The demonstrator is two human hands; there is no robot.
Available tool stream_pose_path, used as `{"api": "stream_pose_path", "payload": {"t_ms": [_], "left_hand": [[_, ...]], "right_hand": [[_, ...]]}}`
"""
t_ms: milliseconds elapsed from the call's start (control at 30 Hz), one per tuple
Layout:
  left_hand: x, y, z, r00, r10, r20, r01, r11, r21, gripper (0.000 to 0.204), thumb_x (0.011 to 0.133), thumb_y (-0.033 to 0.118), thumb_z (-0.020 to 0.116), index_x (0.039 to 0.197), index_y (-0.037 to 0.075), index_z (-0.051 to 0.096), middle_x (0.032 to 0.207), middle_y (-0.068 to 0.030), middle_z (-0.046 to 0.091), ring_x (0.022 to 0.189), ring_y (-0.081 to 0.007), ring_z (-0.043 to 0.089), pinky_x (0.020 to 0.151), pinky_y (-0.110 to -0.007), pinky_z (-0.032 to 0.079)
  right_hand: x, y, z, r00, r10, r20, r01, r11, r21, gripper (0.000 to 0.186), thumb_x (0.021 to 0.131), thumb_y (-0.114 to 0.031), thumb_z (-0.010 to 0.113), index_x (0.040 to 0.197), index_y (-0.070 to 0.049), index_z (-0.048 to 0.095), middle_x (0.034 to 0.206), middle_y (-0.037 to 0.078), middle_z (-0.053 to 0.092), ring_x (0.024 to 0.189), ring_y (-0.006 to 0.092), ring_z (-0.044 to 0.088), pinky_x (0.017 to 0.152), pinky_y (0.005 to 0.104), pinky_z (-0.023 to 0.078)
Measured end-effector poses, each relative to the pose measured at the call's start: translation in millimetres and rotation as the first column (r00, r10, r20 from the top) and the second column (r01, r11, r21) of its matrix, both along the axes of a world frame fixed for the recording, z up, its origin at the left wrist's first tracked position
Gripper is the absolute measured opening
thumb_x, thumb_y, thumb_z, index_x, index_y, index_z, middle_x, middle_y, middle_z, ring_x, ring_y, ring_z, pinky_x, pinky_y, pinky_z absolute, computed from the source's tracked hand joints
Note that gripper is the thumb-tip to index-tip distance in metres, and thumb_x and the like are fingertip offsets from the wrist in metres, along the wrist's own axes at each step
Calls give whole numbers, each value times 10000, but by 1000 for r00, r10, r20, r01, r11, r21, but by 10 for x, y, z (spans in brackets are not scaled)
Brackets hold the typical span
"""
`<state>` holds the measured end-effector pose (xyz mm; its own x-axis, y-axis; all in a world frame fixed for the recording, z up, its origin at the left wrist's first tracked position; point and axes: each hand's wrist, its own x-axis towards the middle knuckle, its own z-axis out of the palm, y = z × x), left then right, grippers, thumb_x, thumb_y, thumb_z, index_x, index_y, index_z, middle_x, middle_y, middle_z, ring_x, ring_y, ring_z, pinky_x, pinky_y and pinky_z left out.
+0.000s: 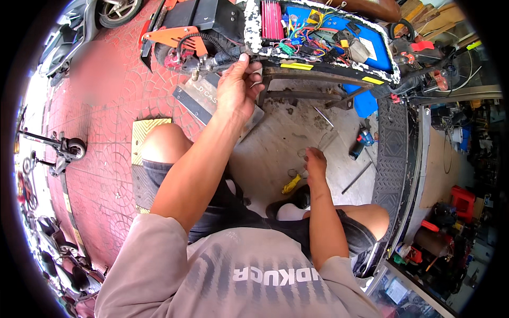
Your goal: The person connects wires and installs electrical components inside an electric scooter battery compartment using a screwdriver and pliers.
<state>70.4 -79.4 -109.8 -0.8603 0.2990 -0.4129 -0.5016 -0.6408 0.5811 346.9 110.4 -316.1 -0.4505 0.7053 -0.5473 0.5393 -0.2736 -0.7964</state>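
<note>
An electric scooter lies along the top, its open deck (pixel 318 68) packed with coloured wires, connectors and a finned pink controller (pixel 272 20) beside a blue battery pack (pixel 379 53). My left hand (pixel 237 87) is closed at the deck's left end, thumb up against a dark part by the black corrugated sleeve (pixel 225 52); its curled fingers hide what they grip. Lower down, over the grey floor, my right hand (pixel 315 163) is pinched on what looks like thin wire (pixel 322 141), looping beside the fingers. A yellow-handled tool (pixel 290 184) lies near my foot.
A blue-black power tool (pixel 361 144), a dark rod (pixel 357 177) and a silver rod (pixel 323 117) lie on the floor at right. A metal plate (pixel 204 94) sits under my left wrist. A yellow ramp (pixel 146 135) is by my left knee. Parked scooters (pixel 58 148) stand far left.
</note>
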Motion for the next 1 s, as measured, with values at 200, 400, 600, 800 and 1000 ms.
{"api": "stream_pose_path", "payload": {"t_ms": [200,400,600,800,1000], "left_hand": [[10,46,-68,998,-59,17,55,984,171,111,978,230,718,978,149,642,928,-12,715,794,-160,628,729,-383,510],[-17,128,-25,996,-22,-85,14,996,-91,112,950,167,692,1019,93,645,903,-30,685,778,-164,649,680,-406,558],[33,202,-29,997,-50,61,64,961,-270,96,929,150,646,1000,86,631,911,-35,648,816,-178,648,665,-460,574],[127,129,-4,996,-87,1,83,950,-301,47,909,120,617,936,82,611,875,-57,674,789,-183,650,630,-393,548],[262,66,67,991,-23,-134,11,996,-89,72,891,21,583,936,35,637,914,-81,688,782,-189,647,620,-348,569]], "right_hand": [[-217,-572,926,991,56,-118,-68,993,-100,320,968,-277,718,1222,-84,688,1123,46,711,989,200,701,785,343,506],[-251,-715,1236,985,78,-154,-102,982,-158,315,989,-292,685,1215,-73,693,1130,63,730,977,203,706,793,339,510],[-829,-845,1796,926,197,-321,-196,980,35,293,981,-254,702,1173,-32,691,1048,36,714,896,169,692,718,318,500],[-1717,-906,2359,757,619,-207,-262,579,772,319,926,-137,693,1235,-61,668,1011,117,714,846,253,703,755,393,553],[-1924,-816,2365,779,586,223,-425,232,875,349,907,-187,647,1256,-200,645,963,164,744,900,425,711,774,535,549]]}}
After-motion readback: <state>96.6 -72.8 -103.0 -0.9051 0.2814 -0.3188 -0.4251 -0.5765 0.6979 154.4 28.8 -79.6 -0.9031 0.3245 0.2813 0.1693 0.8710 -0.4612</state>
